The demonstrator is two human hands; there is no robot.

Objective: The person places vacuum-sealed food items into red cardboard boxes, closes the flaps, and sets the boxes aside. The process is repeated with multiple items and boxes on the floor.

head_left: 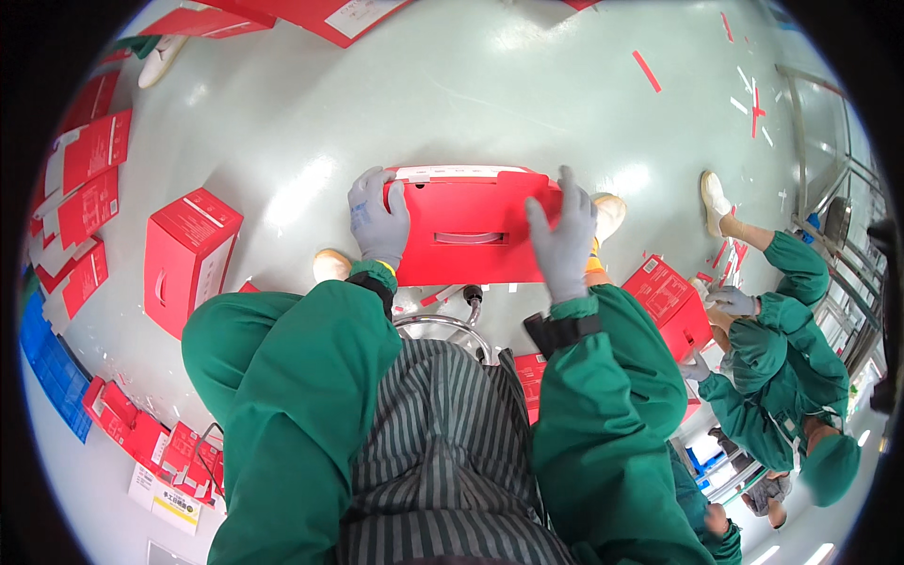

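A red cardboard carton (pixel 457 226) stands in front of me between my knees. It has a carry handle (pixel 468 238) in a slot on its face and a white strip along its upper edge. My left hand (pixel 379 215), in a grey glove, grips the carton's upper left corner, thumb on the face and fingers round the side. At the right corner, my right hand (pixel 568 235), also gloved, has its thumb and fingers spread apart. Whether it touches the carton there I cannot tell.
Another red carton (pixel 191 262) stands on the floor at left, beside stacked flattened red boxes (pixel 89 202). A blue pallet (pixel 55 363) lies farther left. Red strips (pixel 647 72) litter the floor. At right a seated co-worker (pixel 782 358) handles a red carton (pixel 665 299) near a metal rack (pixel 829 217).
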